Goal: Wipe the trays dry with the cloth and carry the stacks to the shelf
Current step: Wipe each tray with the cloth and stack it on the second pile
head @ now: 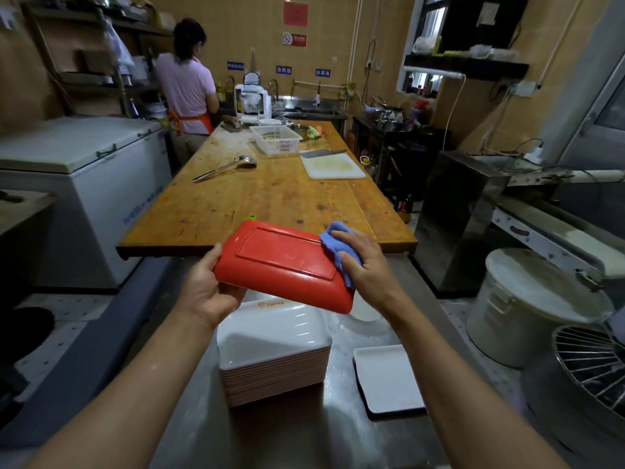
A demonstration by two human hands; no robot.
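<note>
Both forearms enter from the lower edge, bare, extended forward and converging toward the centre. Left hand (203, 286): raised at mid-frame, palm turned inward, thumb lying along the upper face of the red tray (284, 262) and fingers curled beneath its left short edge, gripping it. Right hand (367, 262): at the same height, back of hand toward the camera, wrist bent slightly, fingers spread and pressing the blue cloth (338, 247) against the tray's right end. The two hands are apart, one at each end.
</note>
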